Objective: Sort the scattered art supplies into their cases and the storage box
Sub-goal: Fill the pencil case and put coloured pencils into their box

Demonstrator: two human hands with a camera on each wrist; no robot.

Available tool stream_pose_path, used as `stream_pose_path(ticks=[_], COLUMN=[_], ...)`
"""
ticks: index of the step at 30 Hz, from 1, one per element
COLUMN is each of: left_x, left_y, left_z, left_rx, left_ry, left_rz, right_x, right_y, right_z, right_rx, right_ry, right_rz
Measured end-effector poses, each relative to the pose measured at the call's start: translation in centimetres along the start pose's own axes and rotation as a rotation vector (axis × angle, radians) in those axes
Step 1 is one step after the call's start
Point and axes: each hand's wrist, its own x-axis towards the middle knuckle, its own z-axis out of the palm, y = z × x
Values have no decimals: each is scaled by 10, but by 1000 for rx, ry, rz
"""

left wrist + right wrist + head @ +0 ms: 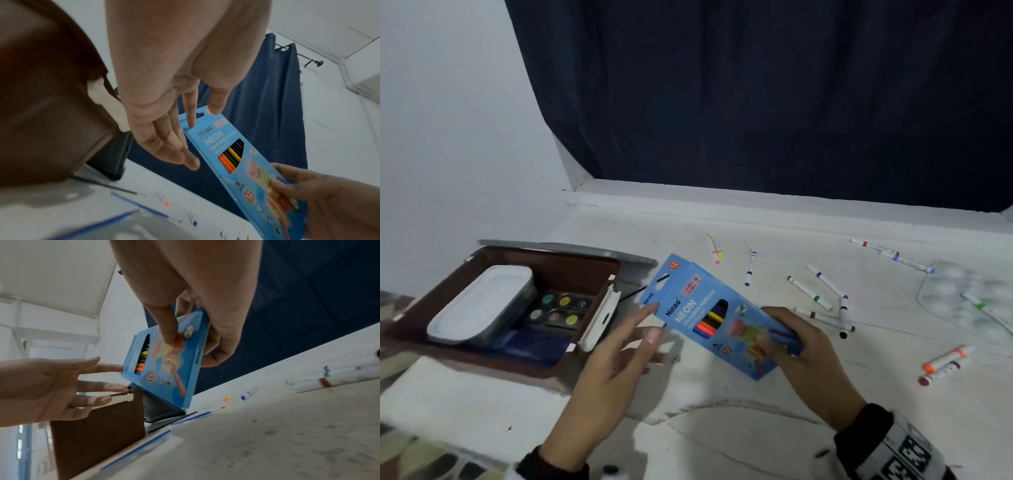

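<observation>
**Cardboard pencil box, held at one end**

Blue card under the fingers: the right hand (803,356) pinches the lower end of the pencil box (717,313), thumb on the printed face and fingers curled behind, as the right wrist view shows. The box is off the table (774,428), tilted, with its hanging-tab end pointing toward the storage box (493,305).

Left hand (616,359) is spread, fingers straight, holding nothing; its fingertips (192,125) sit at the box's upper edge, touching or just short of it, hard to say.

Handling, as a judgement: light, thin card, fairly stiff along its length thanks to the pencils showing through the window, but the faces would dent under a hard squeeze. Glossy print may be a little slippery. The end flaps could let pencils slide out if tipped steeply. Best hold is across the narrow width near the middle, or one hand at each end.

Beyond: markers (822,291) lie scattered on the table, well apart from the storage box, which holds a white tin (482,301) and a paint palette (560,308).
</observation>
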Motion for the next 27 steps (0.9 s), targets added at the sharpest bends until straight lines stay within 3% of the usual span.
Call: stream_pose_path(ticks=[7, 15, 17, 21, 27], left_x=[-6, 16, 23, 37, 66], left_y=[40, 29, 19, -2, 2], left_z=[-68, -199, -240, -303, -335], left_rx=[1, 197, 302, 488, 582], left_ry=[180, 349, 289, 2, -347], left_rz=[233, 361, 315, 183, 27], right_x=[19, 61, 71, 86, 94], right_y=[-61, -122, -132, -139, -141], right_z=[39, 139, 166, 213, 254], right_rx=[-50, -285, -357, -496, -688], right_ry=[-18, -70, -120, -210, -381], right_rz=[-155, -424, -433, -366, -298])
